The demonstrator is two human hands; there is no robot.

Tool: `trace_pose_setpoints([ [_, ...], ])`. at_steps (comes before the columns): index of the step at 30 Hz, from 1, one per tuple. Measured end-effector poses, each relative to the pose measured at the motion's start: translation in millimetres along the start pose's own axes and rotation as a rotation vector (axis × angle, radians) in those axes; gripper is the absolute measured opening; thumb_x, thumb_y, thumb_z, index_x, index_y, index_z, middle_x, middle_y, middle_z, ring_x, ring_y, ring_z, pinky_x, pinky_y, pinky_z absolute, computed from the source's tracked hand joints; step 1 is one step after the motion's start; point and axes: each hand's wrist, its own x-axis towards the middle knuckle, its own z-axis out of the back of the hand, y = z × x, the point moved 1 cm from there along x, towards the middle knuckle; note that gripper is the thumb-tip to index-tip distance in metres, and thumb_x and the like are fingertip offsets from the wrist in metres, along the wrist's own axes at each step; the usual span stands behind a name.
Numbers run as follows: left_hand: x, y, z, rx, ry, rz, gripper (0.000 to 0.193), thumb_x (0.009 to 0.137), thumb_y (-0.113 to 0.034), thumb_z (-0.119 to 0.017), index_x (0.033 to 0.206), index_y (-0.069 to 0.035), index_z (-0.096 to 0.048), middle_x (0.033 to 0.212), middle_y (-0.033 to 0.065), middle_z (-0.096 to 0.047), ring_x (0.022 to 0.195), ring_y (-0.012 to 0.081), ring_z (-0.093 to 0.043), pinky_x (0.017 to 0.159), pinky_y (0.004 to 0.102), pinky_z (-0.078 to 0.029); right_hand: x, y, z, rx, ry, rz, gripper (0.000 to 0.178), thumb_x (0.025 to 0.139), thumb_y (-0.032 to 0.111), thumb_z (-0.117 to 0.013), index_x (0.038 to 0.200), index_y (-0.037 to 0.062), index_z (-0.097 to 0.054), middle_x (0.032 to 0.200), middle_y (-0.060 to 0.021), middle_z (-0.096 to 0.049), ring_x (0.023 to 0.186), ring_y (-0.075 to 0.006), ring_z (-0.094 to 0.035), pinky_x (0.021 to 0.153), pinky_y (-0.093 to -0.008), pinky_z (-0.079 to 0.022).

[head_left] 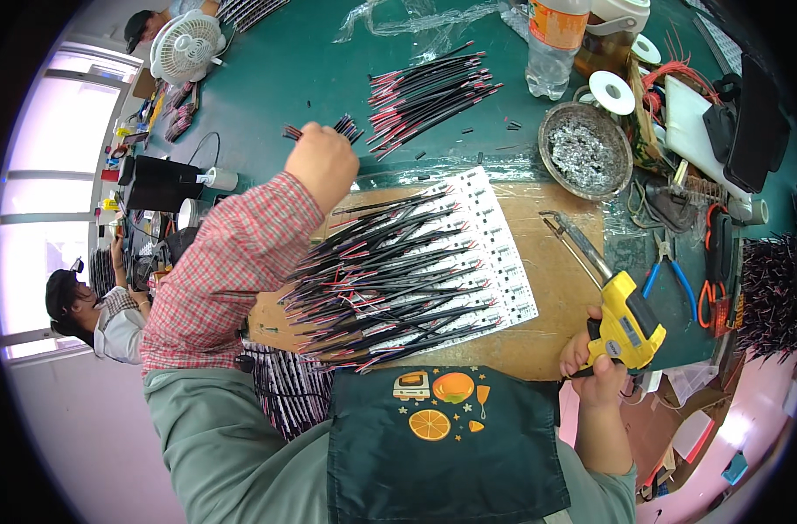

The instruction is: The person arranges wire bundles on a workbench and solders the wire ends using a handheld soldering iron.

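Many black-red wires (390, 271) between hands, metal dish (585, 150) beyond.

A single head-worn fisheye camera looks steeply down from above the person's chest onto the green surface (311, 79), close enough that the forearms enter from the lower edge. Straight edges bend near the dark rim; the window side lies at the left.
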Motion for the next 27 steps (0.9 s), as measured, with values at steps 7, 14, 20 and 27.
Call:
trace_pose_setpoints([
  [7,6.5,0.9,11.0,-0.233,-0.103,0.097,0.012,0.081,-0.016,-0.059,0.079,-0.009,-0.068,0.082,0.0077,-0.064,0.081,0.0245,-0.064,0.068,0.04,-0.049,2.4,4.6,5.5,-0.035,0.022,-0.013,0.077,0.077,0.042,-0.076,0.131,0.0006,-0.041,0.064,-0.0014,-0.046,0.049,-0.0139,-0.047,0.046,-0.0281,-0.042],
  [14,17.5,-29.4,38.7,-1.345,-0.244,0.152,0.023,0.08,-0.017,-0.069,0.096,0.0,-0.067,0.079,0.0152,-0.065,0.069,0.0245,-0.059,0.069,0.033,-0.047,10.3,10.7,4.5,-0.119,0.025,-0.092,0.077,0.077,0.04,-0.076,0.132,-0.0006,-0.04,0.066,-0.0017,-0.046,0.053,-0.014,-0.048,0.048,-0.0276,-0.041],
  [20,29.8,-60.2,41.7,-1.479,-0.213,0.262,0.026,0.082,-0.017,-0.07,0.102,-0.002,-0.067,0.08,0.0106,-0.068,0.07,0.0175,-0.061,0.067,0.0303,-0.047,50.5,46.3,-0.2,-0.426,0.216,-0.125,0.024,0.083,0.018,-0.071,0.097,0.0033,-0.06,0.084,-0.0007,-0.058,0.074,-0.0092,-0.053,0.066,-0.0257,-0.043],
  [27,43.9,-76.7,14.7,-1.568,-0.396,0.285,0.023,0.081,-0.014,-0.072,0.101,-0.002,-0.067,0.086,0.0118,-0.069,0.076,0.0167,-0.064,0.071,0.0282,-0.05,100.2,13.7,-33.2,-0.306,0.235,-0.075,0.025,0.085,0.019,-0.069,0.1,0.0024,-0.059,0.082,0.0,-0.058,0.074,-0.0095,-0.053,0.066,-0.0262,-0.044],
])
